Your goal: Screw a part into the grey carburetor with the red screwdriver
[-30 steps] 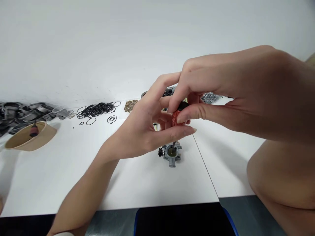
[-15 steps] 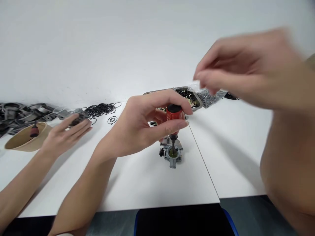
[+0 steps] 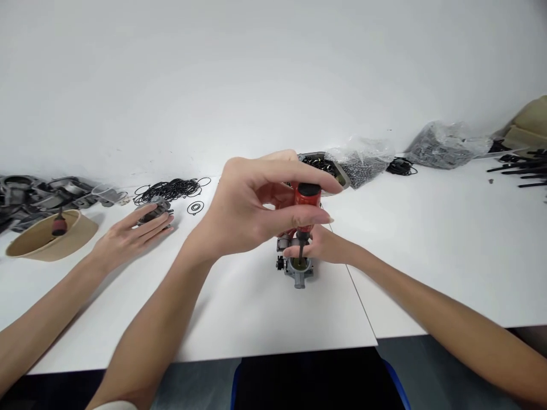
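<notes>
A red screwdriver (image 3: 308,208) with a black cap stands upright in the grip of my left hand (image 3: 252,205), its handle between thumb and fingers. The tip goes down into the round opening of a grey metal carburetor body (image 3: 299,278) on the white table. My right hand (image 3: 329,245) reaches in from the right and grips that body from behind the screwdriver, one finger lying across it. Its other fingers are partly hidden by the tool and my left hand.
At the left, a co-worker's hand (image 3: 128,239) holds another metal part (image 3: 154,212) near a beige bowl (image 3: 81,230) and black rings (image 3: 171,191). Behind my hands stand a metal tray (image 3: 343,175) of small parts and plastic bags (image 3: 363,162).
My right hand has come down from the upper right to the carburetor body. My left hand still holds the screwdriver, slightly further right. The co-worker's hand has moved slightly right with its part.
</notes>
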A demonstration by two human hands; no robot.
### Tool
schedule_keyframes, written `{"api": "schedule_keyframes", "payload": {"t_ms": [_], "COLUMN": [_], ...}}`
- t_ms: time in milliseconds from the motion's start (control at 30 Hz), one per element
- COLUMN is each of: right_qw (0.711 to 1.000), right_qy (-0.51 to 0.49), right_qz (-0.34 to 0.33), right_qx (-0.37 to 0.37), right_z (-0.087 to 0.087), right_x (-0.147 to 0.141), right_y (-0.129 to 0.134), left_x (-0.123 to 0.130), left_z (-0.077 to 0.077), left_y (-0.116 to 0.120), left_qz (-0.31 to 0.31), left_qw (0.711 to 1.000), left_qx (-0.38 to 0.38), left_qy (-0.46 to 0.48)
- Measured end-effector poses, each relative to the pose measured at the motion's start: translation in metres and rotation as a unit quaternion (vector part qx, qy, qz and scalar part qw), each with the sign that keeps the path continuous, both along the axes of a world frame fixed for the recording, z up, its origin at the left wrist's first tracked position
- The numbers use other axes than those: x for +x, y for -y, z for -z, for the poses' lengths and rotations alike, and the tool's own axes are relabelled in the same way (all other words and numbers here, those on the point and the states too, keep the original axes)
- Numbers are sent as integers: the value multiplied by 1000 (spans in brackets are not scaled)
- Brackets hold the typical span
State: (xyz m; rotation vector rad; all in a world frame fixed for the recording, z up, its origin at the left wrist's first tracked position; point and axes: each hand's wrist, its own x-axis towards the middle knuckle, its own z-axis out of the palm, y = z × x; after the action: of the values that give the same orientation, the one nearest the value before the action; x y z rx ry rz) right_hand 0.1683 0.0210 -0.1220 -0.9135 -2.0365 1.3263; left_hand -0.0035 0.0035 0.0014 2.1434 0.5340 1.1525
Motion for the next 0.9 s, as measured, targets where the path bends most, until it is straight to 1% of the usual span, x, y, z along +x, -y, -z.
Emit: {"api": "schedule_keyframes", "payload": {"t_ms": [133, 233, 367, 500, 667, 767, 833, 900], "right_qw": [1000, 999, 999, 999, 1000, 1000, 999, 999], "right_qy": [-26, -40, -37, -31, -20, -22, -26, -31], "right_qz": [-7, -17, -26, -24, -2, 4, 6, 8], "right_qx": [-9, -14, 0, 9, 18, 22, 22, 14], "right_z": [7, 11, 11, 7, 5, 6, 6, 6], "right_x": [0, 0, 1, 1, 2, 1, 0, 0], "right_y": [-5, -7, -6, -5, -4, -4, -3, -3], "left_x": [-8, -11, -12, -7, 4, 7, 6, 4], "left_z": [-3, -6, -10, -8, -2, 1, 2, 3], "left_y": [1, 4, 10, 11, 5, 1, -1, -2], "left_qz": [4, 31, 67, 96, 69, 46, 48, 50], "left_qw": [999, 999, 995, 994, 997, 996, 994, 994], "left_qx": [-31, -31, -52, -45, -24, -50, -76, -75], "left_qy": [-22, -31, -56, -19, 23, 54, 59, 64]}}
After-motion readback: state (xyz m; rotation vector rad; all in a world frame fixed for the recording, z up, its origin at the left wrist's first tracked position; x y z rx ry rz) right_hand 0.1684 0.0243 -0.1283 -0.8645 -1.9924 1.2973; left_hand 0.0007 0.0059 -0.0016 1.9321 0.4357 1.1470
